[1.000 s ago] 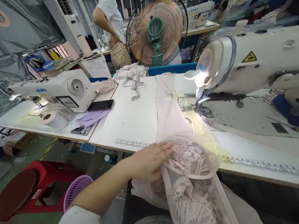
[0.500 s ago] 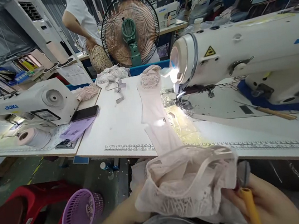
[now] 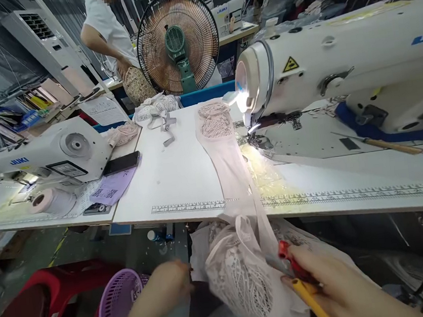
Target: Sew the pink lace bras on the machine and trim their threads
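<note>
Nearest to us, our right hand (image 3: 336,281) grips a yellow-handled tool (image 3: 311,297) with a red part at its head, pressed against the pink lace garment (image 3: 243,272). Half a second ago that hand sat lower right with the garment bunched high across our lap; now the bundle hangs lower off the table edge, and the tool has come up to it, so we judge trimming is starting. Our left hand (image 3: 168,285) has slid off the lace and is blurred, touching nothing we can make out; whether it is wide or curled we cannot tell.

The garment's strip runs up over the printed ruler (image 3: 188,208) toward the lit needle of the sewing machine (image 3: 337,57), which carries a yellow warning triangle and blue letters "JU" at the frame edge. Far left, a second machine (image 3: 43,152) reads "JUKI". Beyond, a fan (image 3: 177,43) and a person in a white shirt (image 3: 105,30).
</note>
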The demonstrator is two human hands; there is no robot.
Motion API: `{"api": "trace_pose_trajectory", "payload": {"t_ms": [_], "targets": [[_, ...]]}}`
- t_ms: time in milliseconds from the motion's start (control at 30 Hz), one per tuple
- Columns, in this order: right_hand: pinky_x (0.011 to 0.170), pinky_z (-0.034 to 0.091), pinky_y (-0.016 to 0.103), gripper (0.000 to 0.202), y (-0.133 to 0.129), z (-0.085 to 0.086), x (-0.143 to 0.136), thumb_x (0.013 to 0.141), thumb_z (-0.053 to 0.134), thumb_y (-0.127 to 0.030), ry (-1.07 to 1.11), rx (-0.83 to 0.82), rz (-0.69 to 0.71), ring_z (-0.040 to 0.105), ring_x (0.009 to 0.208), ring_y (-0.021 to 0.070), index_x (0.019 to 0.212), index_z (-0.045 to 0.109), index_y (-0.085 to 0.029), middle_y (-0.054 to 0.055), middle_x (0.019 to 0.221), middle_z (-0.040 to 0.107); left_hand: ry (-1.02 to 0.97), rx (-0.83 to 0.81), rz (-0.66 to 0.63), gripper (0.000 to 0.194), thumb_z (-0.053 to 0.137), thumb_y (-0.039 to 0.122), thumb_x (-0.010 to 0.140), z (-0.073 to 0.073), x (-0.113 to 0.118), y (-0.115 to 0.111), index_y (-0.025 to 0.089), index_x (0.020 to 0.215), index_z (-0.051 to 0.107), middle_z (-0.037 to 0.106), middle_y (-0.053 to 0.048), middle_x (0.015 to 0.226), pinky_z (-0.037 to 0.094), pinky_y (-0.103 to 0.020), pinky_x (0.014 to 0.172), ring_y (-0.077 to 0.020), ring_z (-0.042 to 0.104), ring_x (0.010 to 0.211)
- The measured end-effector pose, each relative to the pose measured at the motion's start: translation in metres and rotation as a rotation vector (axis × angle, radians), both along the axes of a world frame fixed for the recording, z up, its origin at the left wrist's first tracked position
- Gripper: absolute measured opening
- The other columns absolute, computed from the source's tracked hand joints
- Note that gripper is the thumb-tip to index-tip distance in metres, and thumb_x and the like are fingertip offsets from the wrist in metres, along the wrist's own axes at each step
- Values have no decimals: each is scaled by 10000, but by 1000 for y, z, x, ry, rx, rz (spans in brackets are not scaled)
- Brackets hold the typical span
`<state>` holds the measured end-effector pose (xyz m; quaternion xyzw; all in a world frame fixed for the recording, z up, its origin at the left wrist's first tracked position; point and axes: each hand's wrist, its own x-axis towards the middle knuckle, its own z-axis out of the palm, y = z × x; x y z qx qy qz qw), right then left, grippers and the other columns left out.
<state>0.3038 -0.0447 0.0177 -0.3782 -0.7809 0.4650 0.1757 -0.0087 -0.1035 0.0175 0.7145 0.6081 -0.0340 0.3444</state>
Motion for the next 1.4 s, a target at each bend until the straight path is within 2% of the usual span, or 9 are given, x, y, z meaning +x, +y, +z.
{"api": "trace_pose_trajectory", "payload": {"t_ms": [167,300,400,600,767,933,1100,1233,1400], "targets": [[566,375,254,190,-10,10,-20,709,451,-63,-58,-9,237,492,647,160,720,355,-228,24,758,552,-295,662,-348,596,461,446,935,20,40,1,135,1431,350,552,-210,1340,382,-433,1095,-297,482,1305],[602,394,252,198,-7,14,-24,718,466,-52,-133,-95,340,527,707,169,761,379,-224,35,829,581,-414,905,-392,391,471,427,911,-1,81,7,110,1117,570,678,-73,702,519,-389,882,-196,649,653],[571,364,259,171,1,17,-13,741,471,-73,-234,-106,413,518,668,174,779,402,-225,30,796,572,-403,775,-414,302,432,368,936,-3,77,8,158,835,624,599,-30,559,450,-256,535,-136,533,475],[583,364,297,148,33,20,11,777,442,-143,-224,-95,385,479,654,188,705,352,-234,35,743,521,-480,250,-299,370,416,364,963,18,16,13,162,784,670,598,-33,576,417,-224,557,-124,548,540],[535,293,294,245,60,6,11,810,445,-281,-193,-23,315,378,578,160,663,253,-247,-6,650,430,-553,-67,-67,361,473,372,932,-7,-10,25,122,767,674,630,-49,642,418,-205,539,-125,560,580],[531,310,286,236,70,1,5,798,434,-393,-275,-36,268,379,572,158,668,297,-251,-8,646,433,-326,-15,-76,336,474,346,913,-30,-18,40,139,734,669,636,-50,699,459,-231,616,-146,590,660],[554,333,283,107,65,14,-5,784,424,-320,-286,-38,305,449,612,171,730,393,-233,15,701,517,-111,136,-199,249,465,281,904,-23,8,53,183,1024,659,679,-100,1033,503,-331,826,-219,626,944],[532,334,270,82,61,32,-20,765,457,-262,-292,-49,390,467,597,160,717,404,-224,14,702,539,-596,288,-239,289,482,283,909,-17,58,52,152,1145,584,660,-132,1105,499,-353,895,-220,613,1015],[511,324,261,160,70,36,-25,794,503,-315,-309,-21,374,453,578,139,708,415,-213,16,705,538,-987,90,177,266,592,417,876,-27,94,48,154,900,624,669,-77,853,523,-301,748,-177,632,795]]}}
